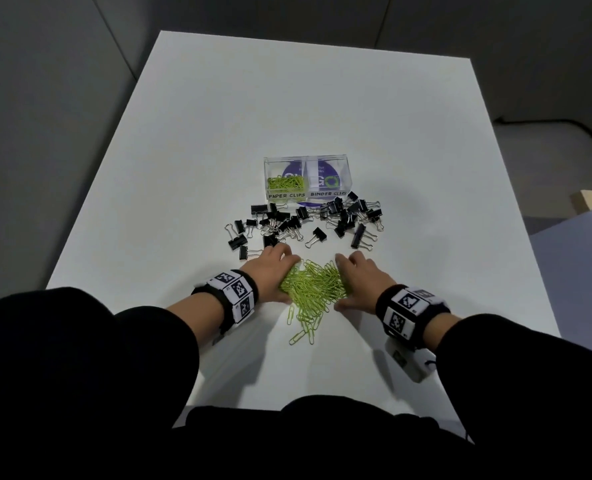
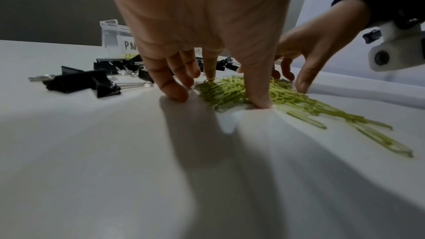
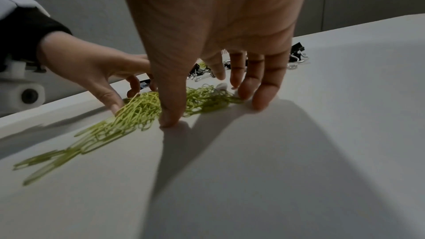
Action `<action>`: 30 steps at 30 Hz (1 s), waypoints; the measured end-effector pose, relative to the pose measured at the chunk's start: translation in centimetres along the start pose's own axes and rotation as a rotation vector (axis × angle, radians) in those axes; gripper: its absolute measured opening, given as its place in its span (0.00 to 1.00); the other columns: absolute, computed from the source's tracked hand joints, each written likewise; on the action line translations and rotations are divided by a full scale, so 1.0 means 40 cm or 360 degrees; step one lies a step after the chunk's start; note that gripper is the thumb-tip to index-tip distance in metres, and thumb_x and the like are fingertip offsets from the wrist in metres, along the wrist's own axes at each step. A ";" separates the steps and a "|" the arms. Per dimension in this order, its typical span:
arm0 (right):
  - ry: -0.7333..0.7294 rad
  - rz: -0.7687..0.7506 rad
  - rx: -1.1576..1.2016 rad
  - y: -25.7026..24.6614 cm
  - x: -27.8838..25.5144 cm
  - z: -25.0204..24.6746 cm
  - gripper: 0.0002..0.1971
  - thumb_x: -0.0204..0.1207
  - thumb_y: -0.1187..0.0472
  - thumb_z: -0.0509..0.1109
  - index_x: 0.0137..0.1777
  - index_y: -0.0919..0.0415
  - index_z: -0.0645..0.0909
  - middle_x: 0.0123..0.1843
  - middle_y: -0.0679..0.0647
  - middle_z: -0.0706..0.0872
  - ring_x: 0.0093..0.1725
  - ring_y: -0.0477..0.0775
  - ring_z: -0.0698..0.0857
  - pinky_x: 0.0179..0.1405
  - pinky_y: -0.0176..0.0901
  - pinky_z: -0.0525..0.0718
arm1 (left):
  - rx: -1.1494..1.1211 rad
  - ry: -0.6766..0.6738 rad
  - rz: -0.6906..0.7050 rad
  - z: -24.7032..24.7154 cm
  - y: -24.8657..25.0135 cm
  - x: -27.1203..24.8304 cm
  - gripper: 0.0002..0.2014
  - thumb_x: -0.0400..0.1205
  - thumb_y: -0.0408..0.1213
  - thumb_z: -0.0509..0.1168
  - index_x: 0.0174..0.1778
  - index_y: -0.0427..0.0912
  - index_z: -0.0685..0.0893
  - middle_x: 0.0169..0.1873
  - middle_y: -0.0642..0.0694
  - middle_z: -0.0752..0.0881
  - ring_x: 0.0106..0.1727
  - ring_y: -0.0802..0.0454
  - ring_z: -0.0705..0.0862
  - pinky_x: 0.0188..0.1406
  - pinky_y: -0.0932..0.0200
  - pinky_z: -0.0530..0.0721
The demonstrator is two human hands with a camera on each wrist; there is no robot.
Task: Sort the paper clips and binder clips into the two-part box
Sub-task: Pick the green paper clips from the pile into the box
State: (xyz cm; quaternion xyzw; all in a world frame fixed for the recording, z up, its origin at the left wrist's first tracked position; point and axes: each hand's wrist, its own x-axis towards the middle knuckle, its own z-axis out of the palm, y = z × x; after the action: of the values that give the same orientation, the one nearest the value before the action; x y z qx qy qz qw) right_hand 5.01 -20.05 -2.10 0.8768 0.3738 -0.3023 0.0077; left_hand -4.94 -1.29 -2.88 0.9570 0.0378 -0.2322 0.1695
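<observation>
Nearest my edge of the desk (image 1: 408,140), a thin tail of green paper clips (image 1: 310,289) trails toward me; the heap itself lies between my hands, its long axis running near to far. My left hand (image 1: 273,271) and right hand (image 1: 360,282) flank it equally close, fingers spread, tips on the desk, grasping nothing. Beyond lie scattered binder clips (image 1: 305,223), then the two-part box (image 1: 306,181), paper-clip side left.

Left hand (image 1: 270,271) and right hand (image 1: 360,282) angle inward, fingers spread, fingertips down
</observation>
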 end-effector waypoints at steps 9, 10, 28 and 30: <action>0.0019 -0.0105 -0.0038 -0.043 0.038 -0.001 0.25 0.72 0.55 0.74 0.65 0.60 0.70 0.64 0.62 0.73 0.59 0.64 0.78 0.58 0.56 0.82 | -0.0105 0.0018 -0.0038 0.003 0.022 0.012 0.26 0.78 0.40 0.69 0.71 0.42 0.70 0.67 0.41 0.71 0.66 0.44 0.73 0.65 0.52 0.75; 0.0016 -0.0109 -0.0048 -0.045 0.038 0.000 0.23 0.73 0.56 0.73 0.65 0.60 0.70 0.64 0.62 0.73 0.59 0.64 0.78 0.57 0.56 0.82 | -0.0121 0.0002 -0.0051 0.003 0.023 0.012 0.25 0.78 0.39 0.68 0.71 0.42 0.70 0.67 0.40 0.72 0.66 0.44 0.74 0.65 0.51 0.76; 0.0098 -0.0229 -0.0169 -0.035 0.033 -0.012 0.12 0.80 0.63 0.61 0.60 0.66 0.76 0.58 0.63 0.80 0.55 0.64 0.82 0.50 0.51 0.80 | -0.0022 0.0117 0.0012 0.006 0.014 -0.006 0.15 0.82 0.38 0.63 0.65 0.42 0.77 0.62 0.44 0.77 0.62 0.46 0.77 0.56 0.54 0.78; 0.0102 -0.0247 -0.0197 -0.036 0.034 -0.014 0.12 0.80 0.63 0.60 0.60 0.67 0.76 0.57 0.63 0.80 0.55 0.63 0.82 0.49 0.51 0.80 | 0.0000 0.0115 -0.0003 0.007 0.022 0.002 0.13 0.83 0.33 0.60 0.64 0.40 0.78 0.61 0.42 0.78 0.61 0.44 0.78 0.55 0.54 0.78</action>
State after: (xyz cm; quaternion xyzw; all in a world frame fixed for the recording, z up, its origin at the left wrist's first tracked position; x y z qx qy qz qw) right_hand 5.08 -17.99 -2.07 0.8524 0.4585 -0.2500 0.0264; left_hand -4.84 -2.21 -2.87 0.9648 0.0448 -0.1975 0.1677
